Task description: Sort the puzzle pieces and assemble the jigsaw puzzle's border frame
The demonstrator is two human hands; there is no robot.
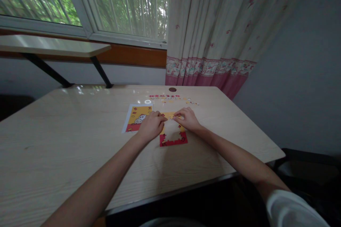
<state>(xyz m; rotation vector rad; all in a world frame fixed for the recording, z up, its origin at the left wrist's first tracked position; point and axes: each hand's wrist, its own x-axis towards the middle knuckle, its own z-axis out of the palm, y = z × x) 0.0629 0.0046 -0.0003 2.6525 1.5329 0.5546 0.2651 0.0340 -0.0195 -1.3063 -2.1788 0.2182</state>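
Note:
A partly joined jigsaw puzzle (173,142) lies flat on the table, its border red along the near side and yellow along the far side, with bare tabletop inside. At its upper left, my left hand (152,124) has its fingers bent together, tips on the yellow edge; whatever they grip is hidden. My right hand (188,118) pinches a tiny jigsaw piece at the puzzle's upper part, close to the left fingertips. Left of the puzzle is a reference picture (135,116) of white cartoon animals on yellow and red, partly covered by my left hand.
Loose jigsaw pieces (164,96) lie in rows beyond the puzzle, with others scattered to their right. A dark round cable hole (172,89) is at the table's (80,149) far edge. A raised shelf (53,45) stands back left, and a curtain (207,35) hangs behind.

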